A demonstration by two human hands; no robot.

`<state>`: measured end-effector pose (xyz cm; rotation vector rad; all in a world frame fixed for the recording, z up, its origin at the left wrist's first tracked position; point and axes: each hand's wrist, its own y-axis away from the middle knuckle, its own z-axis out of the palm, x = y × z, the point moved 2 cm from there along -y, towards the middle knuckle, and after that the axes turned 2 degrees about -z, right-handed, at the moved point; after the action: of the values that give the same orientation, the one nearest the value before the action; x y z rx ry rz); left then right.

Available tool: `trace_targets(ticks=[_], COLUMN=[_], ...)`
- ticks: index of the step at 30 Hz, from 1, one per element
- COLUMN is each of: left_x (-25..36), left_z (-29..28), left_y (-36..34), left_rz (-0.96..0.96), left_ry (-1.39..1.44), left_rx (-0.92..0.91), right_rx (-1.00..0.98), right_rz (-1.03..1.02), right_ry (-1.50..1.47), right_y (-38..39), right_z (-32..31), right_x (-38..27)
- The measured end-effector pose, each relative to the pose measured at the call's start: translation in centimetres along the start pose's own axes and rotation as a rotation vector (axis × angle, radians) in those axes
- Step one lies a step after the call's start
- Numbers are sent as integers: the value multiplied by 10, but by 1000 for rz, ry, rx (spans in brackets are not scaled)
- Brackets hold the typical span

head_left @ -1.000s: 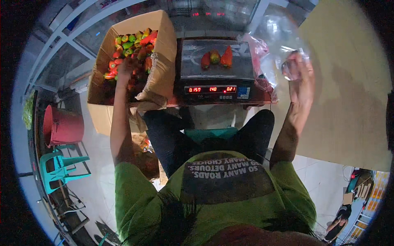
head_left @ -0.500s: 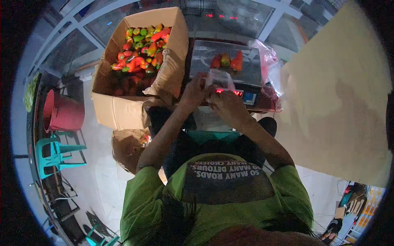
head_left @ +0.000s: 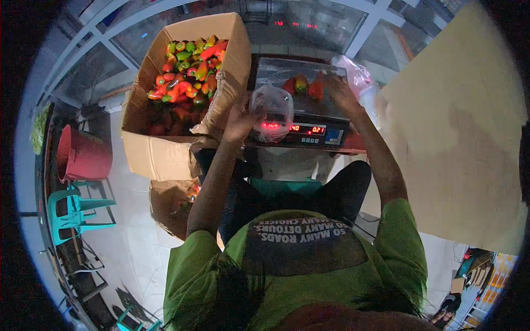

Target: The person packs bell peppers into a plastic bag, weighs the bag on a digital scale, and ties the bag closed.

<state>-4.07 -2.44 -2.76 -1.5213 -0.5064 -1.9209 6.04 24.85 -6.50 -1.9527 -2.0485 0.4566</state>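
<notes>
A clear plastic bag hangs from my left hand, its mouth spread open in front of the digital scale. On the scale's metal platform sit a few bell peppers: a red one, a green-yellow one and an orange-red one at the right. My right hand reaches over the platform, right beside the orange-red pepper. Its fingers are dim and blurred, so their grip is unclear. The scale's lit red display is partly seen through the bag.
A large cardboard box full of red and green peppers stands left of the scale. Below it is a smaller box. A bunch of thin plastic bags lies at the scale's right. A red bin and teal stool stand far left.
My hands have parted from working together at the plastic bag. The left has kept the bag, now opened wide, and moved left; the right has gone forward and right to the peppers.
</notes>
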Motion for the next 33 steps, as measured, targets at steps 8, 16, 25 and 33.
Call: trace_targets(ticks=[8,16,25,33], left_x=[-17,-19,13,19], left_z=[-13,-13,27,39], left_y=[-7,-14,-26,-23], left_rz=[-62,-29,554,619], left_ry=[81,2,-1094,-1107], left_rx=[25,-26,-37,-161], right_rx=[-111,-78,152,-144], right_rz=[-10,-94,7,97], right_ry=[83,73,-721,-712], right_y=[-1,1,-27,-24], right_z=[36,7,-96,-86], right_x=[3,-1,-89,-113])
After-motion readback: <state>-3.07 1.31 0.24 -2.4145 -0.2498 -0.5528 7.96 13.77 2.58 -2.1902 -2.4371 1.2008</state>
